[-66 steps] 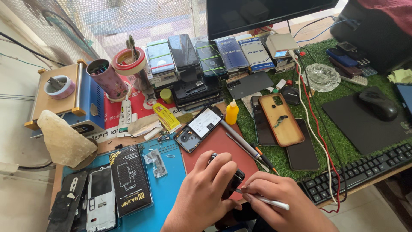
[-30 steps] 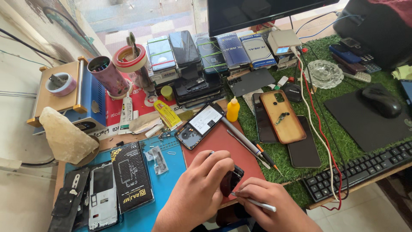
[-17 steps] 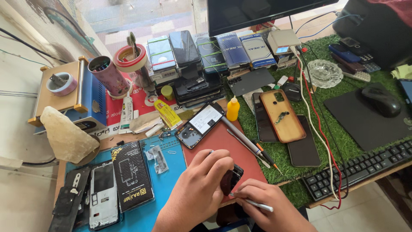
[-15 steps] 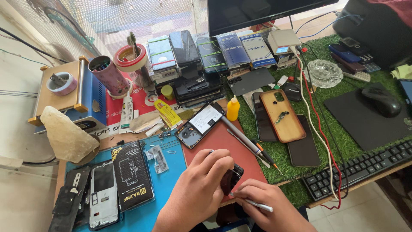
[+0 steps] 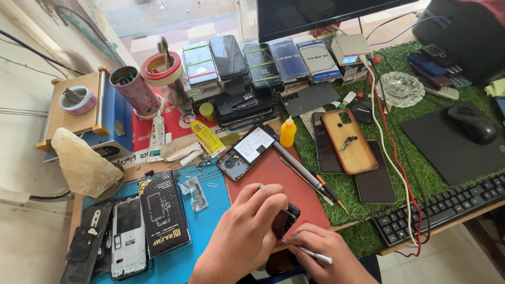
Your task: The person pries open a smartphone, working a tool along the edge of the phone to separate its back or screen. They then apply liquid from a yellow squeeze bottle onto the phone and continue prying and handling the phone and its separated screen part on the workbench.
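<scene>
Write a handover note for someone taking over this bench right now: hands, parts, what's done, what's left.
Left hand: gripping a small dark part over the red mat.
Right hand: holding a thin metal tool, tip at the part.
Opened phone lies back-off on the mat; screwdrivers beside it.
Done: phone opened.
Left: work on the part seems unfinished; phone not closed.

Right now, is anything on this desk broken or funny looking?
Yes. The phone on the red mat lies open with its back off and insides showing. Another backless phone lies bottom left. Nothing looks spilled.
</scene>
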The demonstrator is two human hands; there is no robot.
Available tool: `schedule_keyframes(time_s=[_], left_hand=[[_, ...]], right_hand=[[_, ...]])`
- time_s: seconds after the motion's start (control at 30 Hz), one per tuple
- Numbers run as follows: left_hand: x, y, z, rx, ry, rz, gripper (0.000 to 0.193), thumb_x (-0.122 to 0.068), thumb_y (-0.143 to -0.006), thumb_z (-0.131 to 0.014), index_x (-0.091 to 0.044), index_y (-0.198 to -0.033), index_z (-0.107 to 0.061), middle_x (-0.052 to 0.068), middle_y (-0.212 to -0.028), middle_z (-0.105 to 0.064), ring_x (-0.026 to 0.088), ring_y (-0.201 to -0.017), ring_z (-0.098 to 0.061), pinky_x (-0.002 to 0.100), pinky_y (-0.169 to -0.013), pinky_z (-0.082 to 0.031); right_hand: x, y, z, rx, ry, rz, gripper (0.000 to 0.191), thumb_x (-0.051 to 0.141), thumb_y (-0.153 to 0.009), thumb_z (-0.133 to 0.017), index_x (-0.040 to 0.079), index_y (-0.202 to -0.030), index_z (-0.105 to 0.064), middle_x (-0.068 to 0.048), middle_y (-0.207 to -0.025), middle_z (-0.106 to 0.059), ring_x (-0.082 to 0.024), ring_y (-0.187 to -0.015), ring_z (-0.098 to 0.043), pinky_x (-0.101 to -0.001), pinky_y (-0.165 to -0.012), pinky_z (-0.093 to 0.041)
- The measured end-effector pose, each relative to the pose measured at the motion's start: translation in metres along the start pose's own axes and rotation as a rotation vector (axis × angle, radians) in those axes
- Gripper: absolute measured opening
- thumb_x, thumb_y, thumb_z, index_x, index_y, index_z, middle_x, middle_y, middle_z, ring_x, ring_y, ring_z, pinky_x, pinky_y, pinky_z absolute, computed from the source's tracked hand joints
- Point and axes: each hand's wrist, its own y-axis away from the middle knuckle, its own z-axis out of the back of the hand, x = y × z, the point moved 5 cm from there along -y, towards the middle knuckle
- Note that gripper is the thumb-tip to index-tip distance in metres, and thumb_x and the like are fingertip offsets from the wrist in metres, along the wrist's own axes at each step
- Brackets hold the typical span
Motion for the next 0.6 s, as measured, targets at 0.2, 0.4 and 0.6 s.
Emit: schedule_keyframes(time_s=[0.2, 0.4, 0.6], left_hand=[[-0.001, 0.000, 0.000, 0.005, 0.002, 0.006, 0.052, 0.006, -0.065, -0.062, -0.007, -0.115, -0.053, 0.013, -0.125, -0.060, 0.041, -0.117, -0.056, 0.047, -0.094, -0.050], [-0.003, -0.002, 0.001, -0.027, -0.047, 0.020, 0.045, -0.002, -0.071, -0.070, -0.008, -0.113, -0.053, 0.011, -0.120, -0.062, 0.039, -0.114, -0.060, 0.046, -0.092, -0.052], [-0.004, 0.002, -0.002, -0.134, -0.036, -0.017, 0.057, -0.028, -0.074, -0.091, -0.007, -0.107, -0.050, 0.013, -0.115, -0.060, 0.039, -0.107, -0.060, 0.046, -0.087, -0.052]], right_hand=[[-0.012, 0.010, -0.007, -0.064, -0.012, 0.012, 0.012, 0.007, -0.087, -0.073, 0.003, -0.098, -0.073, -0.010, -0.094, -0.072, -0.026, -0.082, -0.074, -0.0341, -0.072, -0.059], [-0.026, 0.026, -0.026, -0.257, 0.080, 0.124, 0.013, 0.004, -0.084, -0.078, 0.002, -0.096, -0.073, -0.011, -0.097, -0.074, -0.025, -0.083, -0.078, -0.0324, -0.073, -0.062], [-0.035, 0.041, -0.041, -0.438, 0.106, 0.245, 0.016, 0.002, -0.082, -0.080, 0.001, -0.097, -0.075, -0.013, -0.101, -0.076, -0.025, -0.094, -0.080, -0.0326, -0.084, -0.064]])
